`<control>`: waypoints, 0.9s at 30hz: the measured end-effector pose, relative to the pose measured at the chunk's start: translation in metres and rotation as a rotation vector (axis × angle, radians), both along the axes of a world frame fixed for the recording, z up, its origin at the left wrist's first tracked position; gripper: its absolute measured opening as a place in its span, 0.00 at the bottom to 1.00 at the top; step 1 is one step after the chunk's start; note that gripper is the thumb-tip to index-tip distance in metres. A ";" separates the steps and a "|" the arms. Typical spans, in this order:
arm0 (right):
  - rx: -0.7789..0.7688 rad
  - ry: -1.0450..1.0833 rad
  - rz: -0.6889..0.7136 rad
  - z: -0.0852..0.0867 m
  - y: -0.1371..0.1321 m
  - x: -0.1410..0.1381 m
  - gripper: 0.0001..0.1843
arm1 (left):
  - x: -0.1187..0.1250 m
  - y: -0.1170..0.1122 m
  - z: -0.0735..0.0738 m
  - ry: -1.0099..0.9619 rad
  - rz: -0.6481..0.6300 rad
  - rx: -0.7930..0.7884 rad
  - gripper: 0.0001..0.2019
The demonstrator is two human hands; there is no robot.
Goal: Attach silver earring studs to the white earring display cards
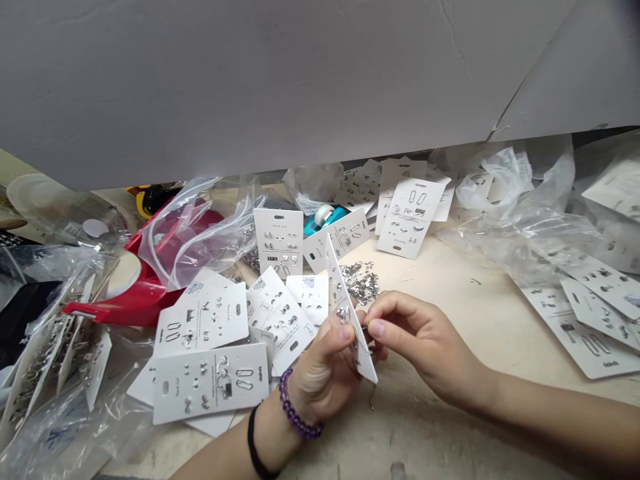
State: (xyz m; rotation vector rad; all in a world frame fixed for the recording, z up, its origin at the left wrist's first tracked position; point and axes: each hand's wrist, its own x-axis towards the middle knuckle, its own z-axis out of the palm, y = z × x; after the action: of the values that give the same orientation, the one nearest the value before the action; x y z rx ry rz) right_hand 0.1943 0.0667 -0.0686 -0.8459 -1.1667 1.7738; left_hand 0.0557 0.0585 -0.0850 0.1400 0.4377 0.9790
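A white earring card [349, 308], tilted nearly edge-on, stands between my hands with small metal earrings along its face. My left hand [320, 363] grips it, the thumb against the front and the fingers behind. From the right, my right hand [425, 340] meets the card's back edge, thumb and forefinger pinched together. Whatever lies in that pinch is too small to name. A thin metal piece [372, 399] hangs below the card. Just beyond the card, a pile of small metal pieces [361, 283] lies on the table [430, 433].
Several filled earring cards [200, 310] overlap at left, and more cards [413, 217] lie at the back. A teal tape dispenser [325, 220] sits among them. A red plastic object [145, 287] and clear bags [200, 227] are at left. More cards [575, 327] and plastic bags [515, 200] are at right.
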 end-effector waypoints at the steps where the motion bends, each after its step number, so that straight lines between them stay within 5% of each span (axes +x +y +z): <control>1: -0.024 0.034 -0.005 -0.002 -0.002 -0.002 0.03 | 0.000 0.000 0.000 0.005 0.008 0.006 0.12; 9: 0.020 0.108 0.000 -0.008 0.000 -0.004 0.05 | -0.001 -0.002 0.002 0.108 0.013 0.049 0.10; 21: 0.157 -0.038 -0.172 -0.014 -0.009 -0.016 0.04 | 0.005 -0.006 -0.001 0.067 0.093 -0.099 0.17; 27: 0.162 -0.051 -0.231 -0.016 -0.009 -0.018 0.03 | 0.007 -0.006 -0.004 0.129 0.063 -0.041 0.14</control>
State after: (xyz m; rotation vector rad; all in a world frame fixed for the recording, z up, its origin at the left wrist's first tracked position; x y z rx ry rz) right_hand 0.1759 0.0580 -0.0846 -0.8948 -1.1775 1.4584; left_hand 0.0631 0.0521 -0.0892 0.1535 0.5828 1.0256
